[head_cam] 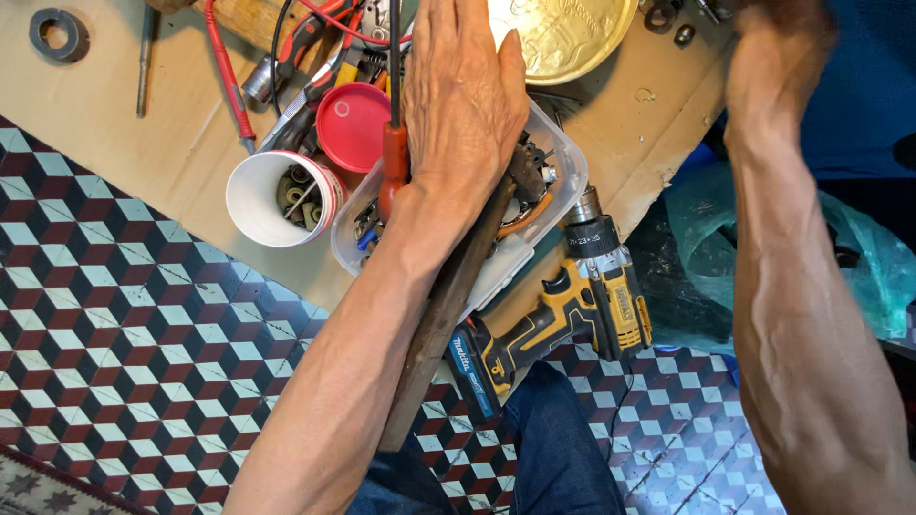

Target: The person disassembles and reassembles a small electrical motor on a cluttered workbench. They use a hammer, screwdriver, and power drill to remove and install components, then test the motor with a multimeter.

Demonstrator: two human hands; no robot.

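My left hand [463, 95] lies palm down over a clear plastic container [563, 157] of metal parts, its fingers together and reaching toward the top edge. What is under the palm is hidden. A dark wooden stick [439, 324] runs under my wrist and along my forearm. A red-handled screwdriver [393, 167] sits just left of the wrist. At the top right my right hand [773, 29] is blurred and partly cut off by the frame edge. Its fingers cannot be made out.
A white cup [258, 200] of bolts and a red lid [351, 124] lie left of the container. A yellow-and-black cordless drill [582, 305] rests at the cardboard sheet's [95, 105] edge. Also here: a gold round tin [563, 33], red leads [227, 76], a metal ring [59, 33] and a teal bag [859, 248].
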